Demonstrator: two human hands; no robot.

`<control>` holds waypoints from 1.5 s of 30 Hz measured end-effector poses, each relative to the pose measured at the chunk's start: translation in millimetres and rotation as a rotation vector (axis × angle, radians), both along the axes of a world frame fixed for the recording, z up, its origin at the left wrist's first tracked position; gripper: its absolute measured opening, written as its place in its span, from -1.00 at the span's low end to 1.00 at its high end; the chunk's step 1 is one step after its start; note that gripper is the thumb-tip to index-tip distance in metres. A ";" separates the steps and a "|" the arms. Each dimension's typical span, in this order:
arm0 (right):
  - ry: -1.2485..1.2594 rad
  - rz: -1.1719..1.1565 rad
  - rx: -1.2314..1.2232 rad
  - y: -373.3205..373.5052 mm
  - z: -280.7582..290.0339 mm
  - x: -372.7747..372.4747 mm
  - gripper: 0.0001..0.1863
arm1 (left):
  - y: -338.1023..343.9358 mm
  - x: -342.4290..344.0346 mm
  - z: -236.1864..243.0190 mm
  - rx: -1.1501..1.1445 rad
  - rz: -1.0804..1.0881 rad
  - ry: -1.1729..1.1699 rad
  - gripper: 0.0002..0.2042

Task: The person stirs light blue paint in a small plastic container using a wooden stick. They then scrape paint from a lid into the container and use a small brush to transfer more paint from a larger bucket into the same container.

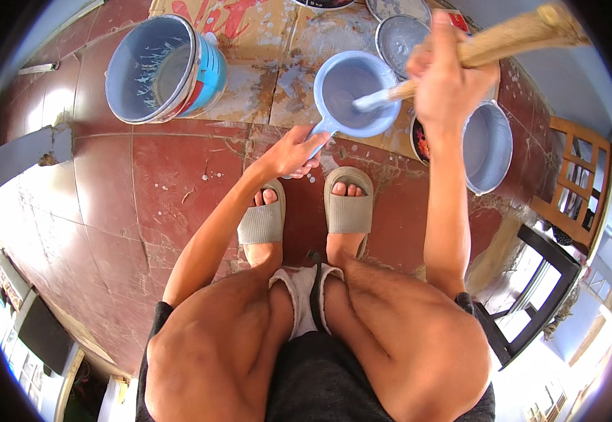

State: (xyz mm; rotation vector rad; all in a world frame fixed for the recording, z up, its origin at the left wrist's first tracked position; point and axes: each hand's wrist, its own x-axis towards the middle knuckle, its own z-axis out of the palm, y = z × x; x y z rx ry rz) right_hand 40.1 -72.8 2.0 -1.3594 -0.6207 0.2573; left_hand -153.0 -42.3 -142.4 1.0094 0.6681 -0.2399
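Observation:
My left hand (295, 153) is wrapped round the handle of a light blue plastic dipper (328, 121), which has a little pale liquid, perhaps paint, in its bottom. My right hand (450, 81) is closed round a thick wooden stick (524, 34). The stick slants down to the left. Its lower end is coated pale blue and reaches inside the dipper; whether it touches the dipper's bottom I cannot tell. Farther left stands a large paint bucket (126, 74) with pale blue streaks on its inner wall. Below my right wrist is another bucket (489, 151), partly hidden by the forearm.
Paint-spattered cardboard (285, 77) lies on the red tiled floor (179, 190). Beyond the dipper is a paint-smeared round lid (399, 43), with another round lid (394, 7) behind it. A wooden chair (566, 179) and a black-framed piece of furniture (556, 264) stand at the right.

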 end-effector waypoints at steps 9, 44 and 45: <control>-0.051 0.043 -0.047 1.2 -5.6 2.9 -0.48 | 2.5 1.8 0.6 -0.010 0.003 0.011 -0.67; -0.083 -0.020 -0.090 -11.9 0.4 5.9 -0.52 | 2.2 -1.3 2.7 -0.019 -0.009 -0.016 -0.67; -0.128 -0.007 -0.191 -11.8 2.8 -1.5 -0.52 | 3.0 -1.9 2.8 -0.020 -0.010 -0.005 -0.67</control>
